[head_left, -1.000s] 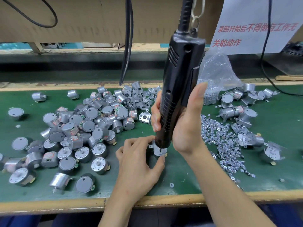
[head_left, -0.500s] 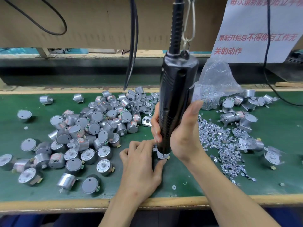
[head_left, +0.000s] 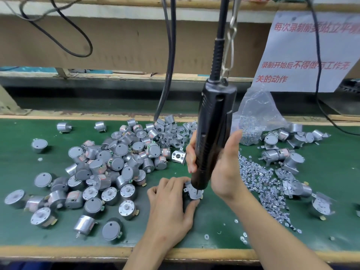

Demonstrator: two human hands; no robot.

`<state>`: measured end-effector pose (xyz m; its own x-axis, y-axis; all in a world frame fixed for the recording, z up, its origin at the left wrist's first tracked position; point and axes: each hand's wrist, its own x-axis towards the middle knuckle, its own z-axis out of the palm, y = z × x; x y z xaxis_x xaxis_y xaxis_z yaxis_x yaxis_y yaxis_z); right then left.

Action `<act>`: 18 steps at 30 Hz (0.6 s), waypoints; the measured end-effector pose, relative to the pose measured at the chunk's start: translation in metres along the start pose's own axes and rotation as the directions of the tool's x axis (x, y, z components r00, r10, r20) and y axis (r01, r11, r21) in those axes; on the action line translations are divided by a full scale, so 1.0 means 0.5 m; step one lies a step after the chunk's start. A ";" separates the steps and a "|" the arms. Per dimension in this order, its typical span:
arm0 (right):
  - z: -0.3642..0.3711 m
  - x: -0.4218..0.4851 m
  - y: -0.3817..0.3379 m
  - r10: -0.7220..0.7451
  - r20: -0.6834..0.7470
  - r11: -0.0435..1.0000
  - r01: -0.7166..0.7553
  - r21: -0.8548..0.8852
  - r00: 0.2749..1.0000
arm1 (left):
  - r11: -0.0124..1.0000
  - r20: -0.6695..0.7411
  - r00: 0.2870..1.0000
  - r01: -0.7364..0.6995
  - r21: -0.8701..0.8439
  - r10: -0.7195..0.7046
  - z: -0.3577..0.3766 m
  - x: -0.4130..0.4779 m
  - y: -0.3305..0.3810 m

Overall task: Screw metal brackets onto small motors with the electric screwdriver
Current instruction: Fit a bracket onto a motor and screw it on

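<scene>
Your view has tipped upward since a second ago, but the tall black electric screwdriver [head_left: 212,137] hasn't left its spot: tip down on the small silver bracket-topped motor [head_left: 193,192], near the front edge of the green table [head_left: 214,221]. Your right grip [head_left: 224,172] wraps the barrel and your left grip [head_left: 171,207] pinches the motor steady. Mid-drive, I'd say. Next you'll want a fresh screw from the scattered silver screws [head_left: 261,184] just right. The heap of grey round motors [head_left: 109,168] crowds your left.
</scene>
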<state>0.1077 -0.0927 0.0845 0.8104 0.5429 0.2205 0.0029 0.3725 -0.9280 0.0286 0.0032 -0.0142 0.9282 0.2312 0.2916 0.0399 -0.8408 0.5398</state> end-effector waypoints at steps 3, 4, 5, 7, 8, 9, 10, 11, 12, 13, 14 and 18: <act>-0.012 0.024 -0.025 -0.129 0.067 0.992 0.129 0.004 0.989 | 1.000 -0.009 1.000 0.000 0.001 0.000 0.002 0.001 -0.004; -0.013 0.032 -0.033 -0.141 0.048 0.989 0.143 -0.032 0.989 | 1.000 -0.007 1.000 0.002 0.005 -0.002 0.002 0.001 -0.006; -0.016 0.040 -0.037 -0.153 0.039 0.984 0.155 -0.082 0.987 | 1.000 -0.006 1.000 0.002 0.009 -0.002 0.003 0.002 -0.006; -0.026 0.050 -0.034 -0.170 0.020 0.965 0.171 -0.198 0.985 | 1.000 -0.004 1.000 0.004 0.015 -0.004 0.005 0.004 -0.004; -0.029 0.054 -0.031 -0.166 0.015 0.957 0.164 -0.239 0.986 | 1.000 0.000 1.000 0.006 0.018 -0.006 0.005 0.004 -0.004; -0.033 0.056 -0.028 -0.152 0.014 0.953 0.150 -0.261 0.988 | 1.000 0.004 1.000 0.009 0.020 -0.009 0.005 0.003 -0.004; -0.038 0.058 -0.025 -0.138 0.009 0.955 0.135 -0.263 0.990 | 1.000 0.007 1.000 0.010 0.021 -0.010 0.005 0.003 -0.005; -0.043 0.061 -0.022 -0.127 0.009 0.958 0.125 -0.257 0.992 | 1.000 0.010 1.000 0.011 0.020 -0.011 0.005 0.002 -0.005; -0.048 0.063 -0.018 -0.117 0.010 0.960 0.116 -0.255 0.993 | 1.000 0.011 1.000 0.011 0.018 -0.012 0.004 0.002 -0.006; -0.053 0.066 -0.015 -0.111 0.004 0.960 0.108 -0.260 0.994 | 1.000 0.012 1.000 0.011 0.017 -0.011 0.003 0.002 -0.006; -0.060 0.069 -0.011 -0.112 -0.008 0.959 0.106 -0.262 0.994 | 1.000 0.011 1.000 0.009 0.018 -0.009 0.003 0.002 -0.005; -0.083 0.071 0.007 -0.135 -0.035 0.962 0.122 -0.244 0.990 | 1.000 0.009 1.000 -0.002 0.025 0.001 0.004 0.003 -0.009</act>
<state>0.1607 -0.1033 0.0767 0.8227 0.4610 0.3327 0.2448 0.2410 -0.9392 0.0304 0.0062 -0.0178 0.9315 0.2256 0.2852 0.0477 -0.8533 0.5192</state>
